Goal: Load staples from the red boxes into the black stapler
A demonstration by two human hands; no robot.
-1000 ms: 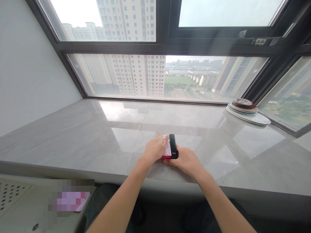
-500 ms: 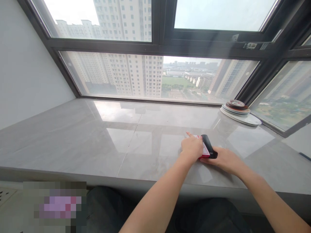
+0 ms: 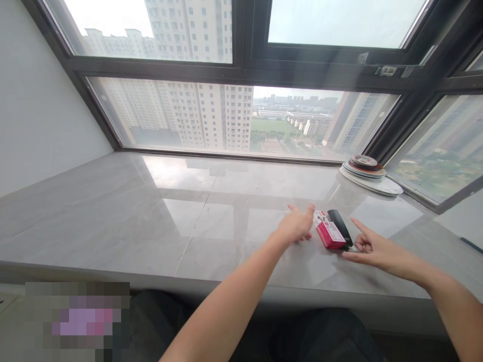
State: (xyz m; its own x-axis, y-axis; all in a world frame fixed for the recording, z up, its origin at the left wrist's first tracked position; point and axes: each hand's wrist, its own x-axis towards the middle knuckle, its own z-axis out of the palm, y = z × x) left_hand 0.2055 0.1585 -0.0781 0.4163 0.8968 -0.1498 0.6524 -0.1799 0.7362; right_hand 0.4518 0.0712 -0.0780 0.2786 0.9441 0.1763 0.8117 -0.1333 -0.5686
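Observation:
A small red and white box (image 3: 330, 235) lies on the grey marble-look sill, right of centre. Right beside it, along its right side, is a black object (image 3: 340, 227) with a curved top. My left hand (image 3: 297, 224) is just left of the box, thumb and index finger apart, holding nothing. To the right of the black object, my right hand (image 3: 372, 247) has its thumb and index finger spread, the other fingers curled, with nothing in it.
A stack of round plates or discs (image 3: 372, 182) stands at the back right corner by the window frame. A thin dark object (image 3: 471, 245) lies at the far right. The sill's front edge (image 3: 241, 282) runs above my knees.
Both hands have let go of the box and the black object and moved apart, left hand leftward, right hand rightward. The two things now sit slightly farther right in view.

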